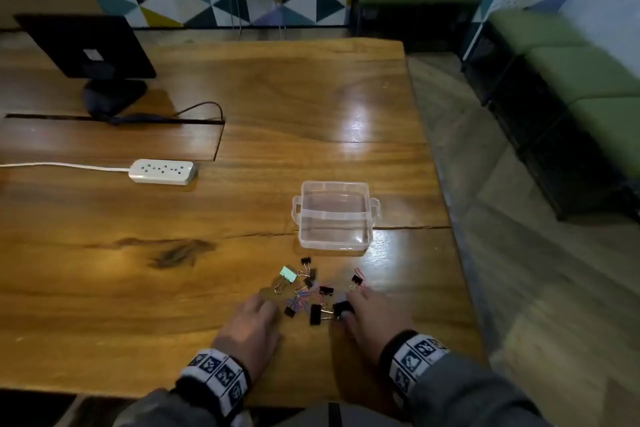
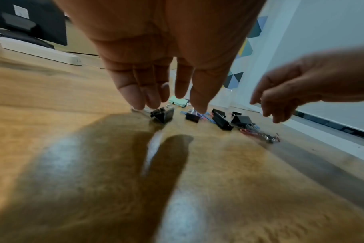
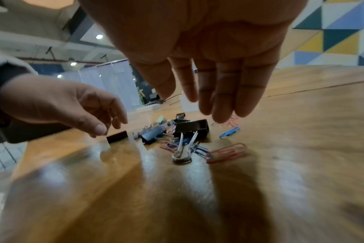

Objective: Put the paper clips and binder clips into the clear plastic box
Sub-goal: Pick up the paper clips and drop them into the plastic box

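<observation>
The clear plastic box [image 1: 335, 215] stands open and empty on the wooden table. Just in front of it lies a loose pile of several black binder clips [image 1: 316, 314], a mint binder clip [image 1: 289, 274] and coloured paper clips [image 1: 301, 296]. My left hand [image 1: 256, 315] hovers at the pile's left side, fingers straight, tips just above a small black binder clip [image 2: 162, 115]. My right hand [image 1: 363, 305] hangs at the pile's right side, fingers straight over a large black binder clip [image 3: 191, 128]. A red paper clip [image 3: 226, 152] and a blue paper clip [image 3: 230, 131] lie beside it. Neither hand holds anything.
A white power strip [image 1: 162, 171] with its cord lies at the left. A black monitor [image 1: 86, 45] stands at the back left behind a cable slot. The table's right edge [image 1: 450, 218] runs close to the box. Green stools [image 1: 588, 80] stand beyond it.
</observation>
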`<state>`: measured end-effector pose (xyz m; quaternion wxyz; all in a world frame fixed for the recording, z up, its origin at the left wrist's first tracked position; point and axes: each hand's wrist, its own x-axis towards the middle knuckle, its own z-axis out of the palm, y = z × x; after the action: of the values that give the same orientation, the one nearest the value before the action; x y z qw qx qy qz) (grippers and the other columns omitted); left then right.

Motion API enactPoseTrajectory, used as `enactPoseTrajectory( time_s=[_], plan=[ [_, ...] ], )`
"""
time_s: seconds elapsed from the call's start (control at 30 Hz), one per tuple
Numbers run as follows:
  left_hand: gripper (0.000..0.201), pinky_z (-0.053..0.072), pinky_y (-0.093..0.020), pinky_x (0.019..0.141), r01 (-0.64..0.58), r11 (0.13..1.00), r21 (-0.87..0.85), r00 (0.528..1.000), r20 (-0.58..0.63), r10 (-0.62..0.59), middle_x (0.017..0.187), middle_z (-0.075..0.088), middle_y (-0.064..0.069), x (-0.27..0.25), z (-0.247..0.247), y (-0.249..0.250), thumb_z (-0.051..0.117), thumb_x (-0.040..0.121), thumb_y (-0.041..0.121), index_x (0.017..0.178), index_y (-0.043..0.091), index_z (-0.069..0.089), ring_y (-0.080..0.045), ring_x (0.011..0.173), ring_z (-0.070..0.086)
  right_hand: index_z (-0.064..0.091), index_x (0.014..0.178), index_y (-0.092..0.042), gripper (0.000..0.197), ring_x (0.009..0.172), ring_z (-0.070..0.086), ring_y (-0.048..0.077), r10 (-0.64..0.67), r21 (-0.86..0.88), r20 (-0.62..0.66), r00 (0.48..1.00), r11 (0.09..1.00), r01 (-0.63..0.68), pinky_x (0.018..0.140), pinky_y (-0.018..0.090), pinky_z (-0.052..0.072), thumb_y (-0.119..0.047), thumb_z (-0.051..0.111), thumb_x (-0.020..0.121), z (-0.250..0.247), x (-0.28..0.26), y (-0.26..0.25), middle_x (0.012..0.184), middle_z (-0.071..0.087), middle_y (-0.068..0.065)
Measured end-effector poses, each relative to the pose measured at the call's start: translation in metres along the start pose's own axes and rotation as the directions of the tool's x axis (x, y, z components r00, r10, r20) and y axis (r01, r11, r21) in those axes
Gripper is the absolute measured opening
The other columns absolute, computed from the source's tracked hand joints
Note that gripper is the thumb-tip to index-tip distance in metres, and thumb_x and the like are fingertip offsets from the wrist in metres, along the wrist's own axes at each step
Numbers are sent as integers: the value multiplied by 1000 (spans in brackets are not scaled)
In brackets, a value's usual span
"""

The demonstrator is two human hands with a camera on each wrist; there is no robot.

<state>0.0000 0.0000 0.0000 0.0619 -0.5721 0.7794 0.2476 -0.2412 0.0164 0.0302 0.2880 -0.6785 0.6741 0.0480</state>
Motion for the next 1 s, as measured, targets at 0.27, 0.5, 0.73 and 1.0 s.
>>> enactPoseTrajectory(
  time_s=[0.27, 0.5, 0.73, 1.0],
  plan=[
    [20, 56, -33, 60, -230, 948, 222, 968, -46, 246, 96, 63, -2, 1, 19, 16, 61, 77, 34, 94, 23, 63, -21, 81, 60, 46, 122, -19, 37, 109, 55, 33, 34, -260, 14, 999, 965, -29, 86, 45, 49, -46, 45, 96, 15, 42, -12, 124, 58, 12],
    [27, 55, -36, 72, -95, 987, 127, 989, -97, 108, 101, 61, -1, 16, 13, 28, 67, 79, 32, 103, 23, 60, -22, 90, 56, 49, 112, -22, 31, 101, 55, 24, 39, -102, -30, 999, 994, -42, 84, 41, 53, -44, 50, 90, 3, 40, -17, 112, 59, 4],
    [24, 46, -37, 90, -29, 990, 136, 997, -62, 38, 113, 59, 3, 31, 11, 28, 48, 92, 36, 113, 26, 53, -21, 104, 50, 46, 93, -28, 20, 69, 61, 10, 327, 300, -18, 945, 903, -307, 57, 24, 52, -37, 64, 90, -29, 18, 52, 85, 61, -5],
    [25, 44, -35, 95, -26, 996, 81, 999, -35, 29, 116, 56, 4, 37, 9, 34, 50, 92, 28, 116, 26, 50, -18, 106, 49, 52, 117, -26, 31, 109, 49, 17, 99, -170, -100, 990, 979, -115, 95, 34, 45, -46, 51, 94, -10, 13, 54, 120, 56, -2]
  ],
)
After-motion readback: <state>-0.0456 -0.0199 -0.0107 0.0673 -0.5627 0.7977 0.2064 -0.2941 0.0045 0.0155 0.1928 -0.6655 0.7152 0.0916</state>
